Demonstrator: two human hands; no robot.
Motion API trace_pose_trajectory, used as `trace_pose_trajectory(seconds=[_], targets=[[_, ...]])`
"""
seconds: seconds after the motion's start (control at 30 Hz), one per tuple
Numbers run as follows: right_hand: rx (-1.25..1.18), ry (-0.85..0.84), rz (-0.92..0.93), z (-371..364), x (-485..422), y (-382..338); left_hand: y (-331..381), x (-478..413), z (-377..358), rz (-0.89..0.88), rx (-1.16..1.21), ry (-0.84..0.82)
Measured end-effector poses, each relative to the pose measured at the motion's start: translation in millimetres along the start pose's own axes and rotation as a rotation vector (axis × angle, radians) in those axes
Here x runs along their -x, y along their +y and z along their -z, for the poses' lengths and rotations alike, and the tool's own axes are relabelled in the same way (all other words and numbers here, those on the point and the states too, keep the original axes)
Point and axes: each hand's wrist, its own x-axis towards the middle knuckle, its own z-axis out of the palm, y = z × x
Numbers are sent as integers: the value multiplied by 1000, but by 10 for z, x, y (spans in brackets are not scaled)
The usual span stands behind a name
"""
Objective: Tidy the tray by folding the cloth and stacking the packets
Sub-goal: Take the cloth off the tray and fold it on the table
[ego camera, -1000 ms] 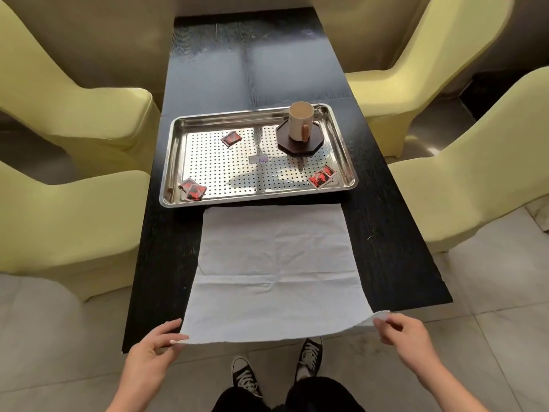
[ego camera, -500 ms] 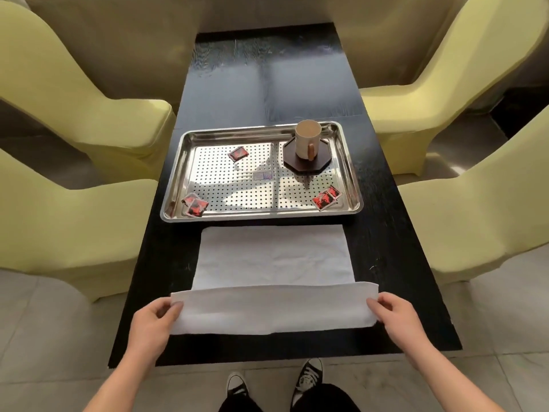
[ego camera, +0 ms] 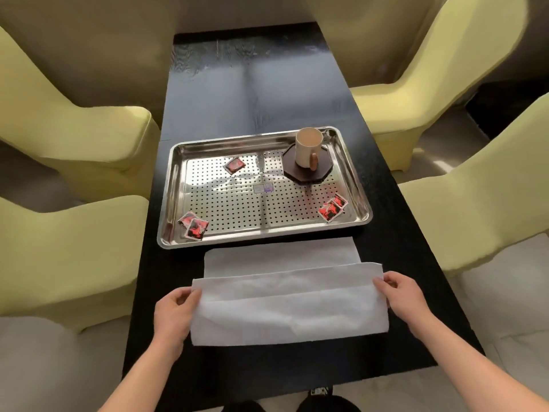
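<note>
A white cloth [ego camera: 285,301] lies on the black table in front of the steel perforated tray [ego camera: 169,185], its near half lifted and folded over toward the tray. My left hand [ego camera: 173,310] pinches the cloth's left corner and my right hand [ego camera: 401,295] pinches the right corner. Red and black packets lie in the tray: two overlapping at the near left [ego camera: 194,226], one at the far left [ego camera: 234,165], two at the near right [ego camera: 332,207].
A beige mug [ego camera: 307,147] stands on a dark octagonal coaster [ego camera: 322,173] in the tray's far right corner. Yellow-green chairs [ego camera: 74,135] flank the narrow black table [ego camera: 255,84] on both sides. My shoes show below the near table edge.
Both hands carried the cloth's near edge up off the table's front and forward toward the tray, so the folded flap now covers more of the cloth. The camera moved closer.
</note>
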Motion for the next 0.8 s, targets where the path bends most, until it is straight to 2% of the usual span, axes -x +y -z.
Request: trace_pose_trajectory(seconds=[0.23, 0.53, 0.8], targets=[[74, 212, -41, -181, -254, -293, 149, -447, -135, 72, 82, -27], [169, 81, -57, -315, -852, -464, 181, -924, -401, 189, 74, 109], [147, 66, -105, -389, -1041, -422, 120, -1153, -567, 196, 1, 160]])
